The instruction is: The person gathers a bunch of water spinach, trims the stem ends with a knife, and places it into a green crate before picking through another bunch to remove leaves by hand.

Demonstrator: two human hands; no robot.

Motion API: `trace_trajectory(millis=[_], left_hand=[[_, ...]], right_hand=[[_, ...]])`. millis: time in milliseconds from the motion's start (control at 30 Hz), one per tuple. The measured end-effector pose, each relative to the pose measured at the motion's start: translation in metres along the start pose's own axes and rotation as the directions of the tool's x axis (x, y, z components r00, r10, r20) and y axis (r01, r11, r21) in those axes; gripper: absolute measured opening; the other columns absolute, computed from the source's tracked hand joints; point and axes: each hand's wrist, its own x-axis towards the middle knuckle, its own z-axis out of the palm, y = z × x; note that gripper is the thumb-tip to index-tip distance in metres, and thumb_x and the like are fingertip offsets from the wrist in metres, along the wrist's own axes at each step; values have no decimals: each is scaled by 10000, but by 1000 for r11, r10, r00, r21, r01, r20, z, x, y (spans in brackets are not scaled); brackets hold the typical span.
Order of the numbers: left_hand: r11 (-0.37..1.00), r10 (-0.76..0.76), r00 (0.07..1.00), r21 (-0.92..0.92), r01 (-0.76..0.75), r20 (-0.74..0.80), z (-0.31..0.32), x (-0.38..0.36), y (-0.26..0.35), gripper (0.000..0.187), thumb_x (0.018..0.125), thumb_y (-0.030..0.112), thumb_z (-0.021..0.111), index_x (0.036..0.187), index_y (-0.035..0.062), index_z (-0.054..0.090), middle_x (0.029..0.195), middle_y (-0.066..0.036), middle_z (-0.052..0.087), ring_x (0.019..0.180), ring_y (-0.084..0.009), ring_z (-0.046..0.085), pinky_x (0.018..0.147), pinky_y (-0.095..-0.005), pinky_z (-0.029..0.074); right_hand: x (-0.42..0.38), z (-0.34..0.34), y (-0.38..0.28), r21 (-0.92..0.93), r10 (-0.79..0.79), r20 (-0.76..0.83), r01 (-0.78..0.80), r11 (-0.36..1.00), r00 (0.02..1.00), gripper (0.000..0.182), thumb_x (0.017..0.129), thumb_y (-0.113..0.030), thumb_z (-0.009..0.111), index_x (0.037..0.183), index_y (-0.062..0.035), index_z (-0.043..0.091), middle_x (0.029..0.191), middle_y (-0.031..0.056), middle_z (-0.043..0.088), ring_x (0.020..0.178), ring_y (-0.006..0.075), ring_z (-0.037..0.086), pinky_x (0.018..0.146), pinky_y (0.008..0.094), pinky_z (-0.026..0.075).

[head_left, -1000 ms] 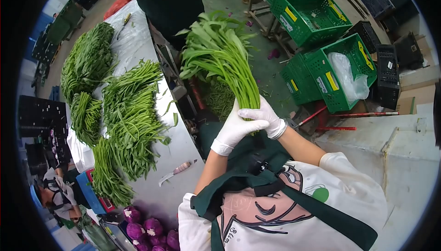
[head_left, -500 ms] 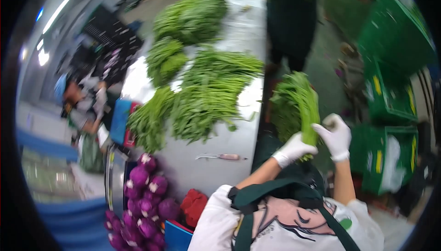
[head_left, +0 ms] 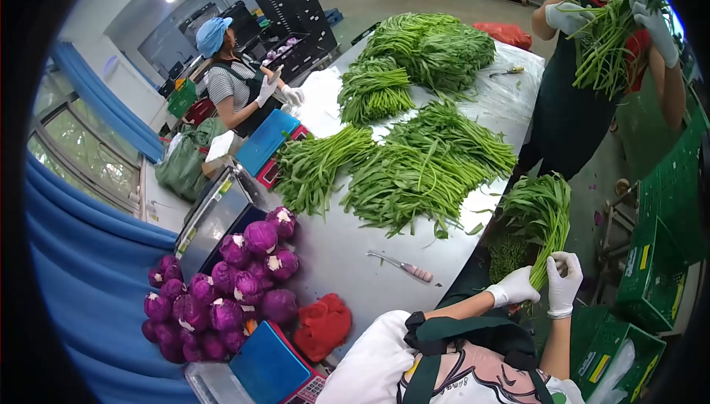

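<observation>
My left hand [head_left: 515, 286], in a white glove, is closed around the lower stems of a bunch of water spinach [head_left: 551, 215]. The bunch stands leaves up, just off the table's right edge. Beside those stems is my right hand [head_left: 564, 286], also gloved, with its fingers curled in a pinch; what they hold, if anything, is hidden. On the metal table [head_left: 333, 256] lie loose piles of the same greens [head_left: 421, 175]. A hooked knife with a wooden handle [head_left: 414, 271] rests nearer me.
Purple cabbages [head_left: 222, 293] are heaped at the left, beside a blue-topped scale [head_left: 270, 360] and a red cloth [head_left: 323, 326]. Green crates [head_left: 651, 271] stand at right. One co-worker [head_left: 584, 108] holds greens across from me; another [head_left: 233, 79] stands at far left.
My view has swung, so the table sits further right and lower. My left hand still grips the bunch; my right fingers, earlier spread against it, are now curled beside its stems.
</observation>
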Motion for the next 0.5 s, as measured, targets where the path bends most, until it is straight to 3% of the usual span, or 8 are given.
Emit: trace_trajectory(millis=[67,300,500], left_hand=[[996,5,999,-85,-2,40,-2,1,1,380,582,97,693,906,-35,544,780,-102,622,733,-180,603,688,-300,486],[996,26,999,-87,-22,43,-1,12,-11,374,571,95,701,889,-33,551,773,-90,614,700,-166,579,666,-295,479],[996,34,997,-80,-28,72,0,14,-13,341,574,100,692,859,-33,560,752,-89,608,683,-170,572,648,-300,472]], right_hand=[[-3,3,-2,13,-19,0,19,1000,1000,104,764,-22,673,844,-34,607,684,-17,431,565,61,389,506,208,307],[-7,6,-5,-30,69,-9,-69,997,998,93,782,-25,661,842,-11,591,694,-8,429,586,79,389,539,225,328],[-11,4,4,-83,-40,-24,38,996,999,100,759,-9,666,825,-9,591,711,19,451,582,104,425,535,241,353]])
